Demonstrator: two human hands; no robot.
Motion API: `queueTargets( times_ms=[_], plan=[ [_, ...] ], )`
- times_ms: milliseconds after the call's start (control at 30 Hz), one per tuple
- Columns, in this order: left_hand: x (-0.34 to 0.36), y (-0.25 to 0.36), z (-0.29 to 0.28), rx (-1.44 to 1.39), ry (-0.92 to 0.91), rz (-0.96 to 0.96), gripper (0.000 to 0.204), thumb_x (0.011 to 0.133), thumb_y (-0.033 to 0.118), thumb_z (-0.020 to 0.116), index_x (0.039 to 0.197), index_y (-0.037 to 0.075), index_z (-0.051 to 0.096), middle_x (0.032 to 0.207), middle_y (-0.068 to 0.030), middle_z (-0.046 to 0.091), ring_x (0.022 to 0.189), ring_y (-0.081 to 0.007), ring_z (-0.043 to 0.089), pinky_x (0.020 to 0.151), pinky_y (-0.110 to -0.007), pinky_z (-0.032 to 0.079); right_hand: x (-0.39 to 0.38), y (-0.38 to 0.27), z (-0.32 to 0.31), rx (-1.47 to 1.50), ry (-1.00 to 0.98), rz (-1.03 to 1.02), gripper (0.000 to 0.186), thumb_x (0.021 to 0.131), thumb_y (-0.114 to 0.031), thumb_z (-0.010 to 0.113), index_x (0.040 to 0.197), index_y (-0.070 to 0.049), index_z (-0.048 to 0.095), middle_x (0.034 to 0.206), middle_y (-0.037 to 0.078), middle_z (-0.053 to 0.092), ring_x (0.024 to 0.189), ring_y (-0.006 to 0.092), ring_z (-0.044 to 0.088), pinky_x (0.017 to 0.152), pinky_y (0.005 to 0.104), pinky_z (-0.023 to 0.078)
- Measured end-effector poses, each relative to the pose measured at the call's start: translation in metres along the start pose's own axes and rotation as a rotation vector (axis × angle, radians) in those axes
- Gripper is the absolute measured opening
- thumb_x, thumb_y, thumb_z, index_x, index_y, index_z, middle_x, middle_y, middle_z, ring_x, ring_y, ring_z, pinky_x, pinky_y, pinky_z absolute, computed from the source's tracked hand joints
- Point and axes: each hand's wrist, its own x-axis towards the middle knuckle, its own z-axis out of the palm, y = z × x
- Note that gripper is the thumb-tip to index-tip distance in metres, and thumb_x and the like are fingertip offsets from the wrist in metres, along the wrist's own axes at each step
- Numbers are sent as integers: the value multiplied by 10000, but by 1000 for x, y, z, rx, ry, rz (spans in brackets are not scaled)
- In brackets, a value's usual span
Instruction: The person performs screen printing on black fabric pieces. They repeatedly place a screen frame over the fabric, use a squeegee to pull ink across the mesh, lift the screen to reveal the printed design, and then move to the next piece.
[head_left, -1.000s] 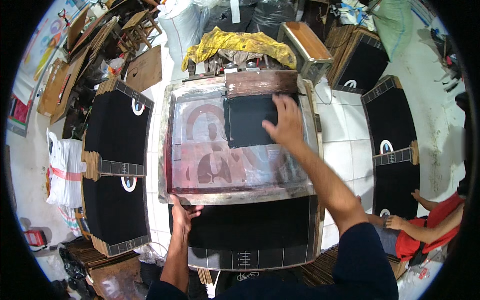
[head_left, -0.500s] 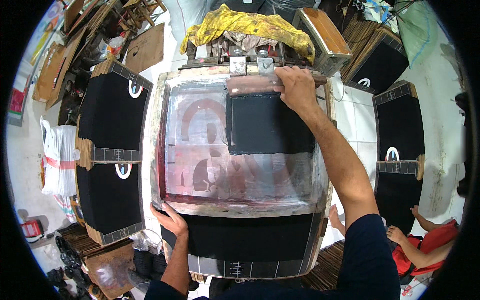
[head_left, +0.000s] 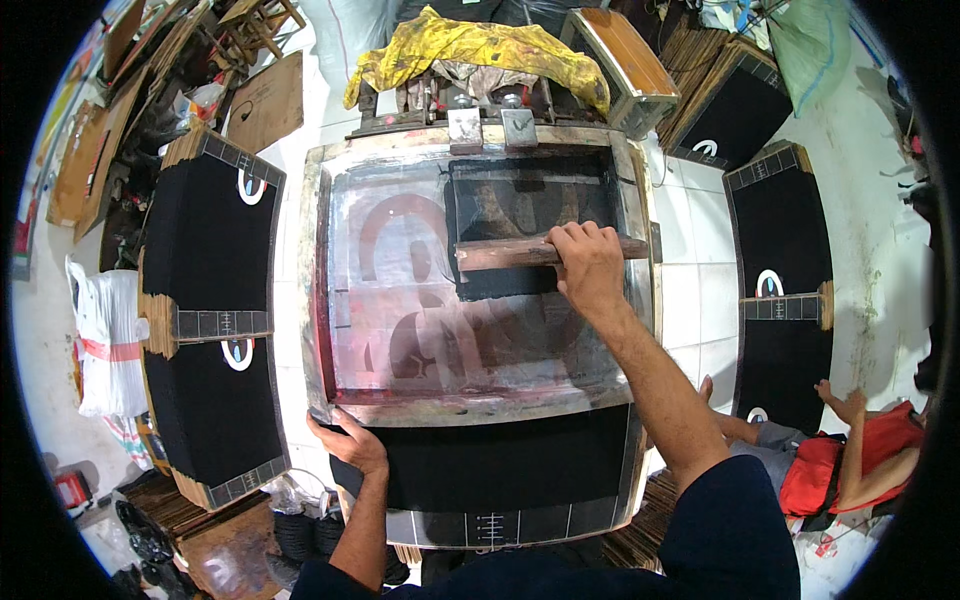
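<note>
A printing screen in a worn wooden frame (head_left: 313,250) lies over a black panel (head_left: 500,460), its pale mesh (head_left: 385,275) showing reddish stencil shapes. My right hand (head_left: 590,262) is closed on the handle of a wooden squeegee (head_left: 500,256), which lies across a dark ink patch (head_left: 525,180) at the upper right of the mesh. My left hand (head_left: 355,445) has its fingers apart, touching the frame's lower left corner. Two metal clamps (head_left: 465,130) hold the frame's far edge.
Stacked black panels (head_left: 210,410) stand at left and right (head_left: 780,230). A yellow cloth (head_left: 480,45) covers the rig behind the screen, beside a wooden box (head_left: 620,70). White bundles (head_left: 105,340) sit far left. A person in red (head_left: 810,475) works at the lower right.
My right hand took hold of the squeegee at the far edge and has drawn it toward me across the dark patch, exposing stencil shapes behind it. My left hand stays at the frame's near corner.
</note>
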Motion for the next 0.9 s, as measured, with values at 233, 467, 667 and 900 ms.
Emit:
queueTargets(
  times_ms=[233, 467, 667, 900],
  plan=[
    [0, 4, 0, 6, 8, -4, 617, 1074, 300, 541, 1528, -83, 376, 1505, -332, 465, 1373, -480, 469, 1167, -504, 350, 94, 41, 30, -53, 170, 3, 339, 749, -126, 828, 1042, -123, 659, 1026, 64, 706, 1000, 310, 649, 834, 471, 452],
    [2, 9, -3, 39, -34, -17, 614, 1077, 327, 539, 1550, -21, 360, 1467, -313, 504, 1279, -503, 520, 1081, -537, 403, 53, 28, 20, -77, 58, 2, 311, 737, -133, 823, 995, -119, 651, 990, 58, 686, 978, 268, 661, 806, 449, 471],
    [5, -5, -5, -26, -94, 13, 710, 1039, 330, 621, 1555, -51, 317, 1503, -327, 445, 1358, -481, 461, 1157, -514, 346, -51, -23, 0, -40, 68, 18, 338, 725, -32, 778, 1032, -114, 663, 989, 44, 660, 968, 244, 618, 837, 409, 451],
    [35, -13, -40, -326, -541, 213, 1350, 595, 243, 1014, 1601, -80, 174, 1629, -281, 267, 1519, -377, 269, 1283, -473, 164, -56, -20, -2, -50, 41, 2, 280, 774, -29, 747, 1030, -111, 668, 1000, 32, 655, 980, 239, 604, 854, 406, 447]
  ],
)
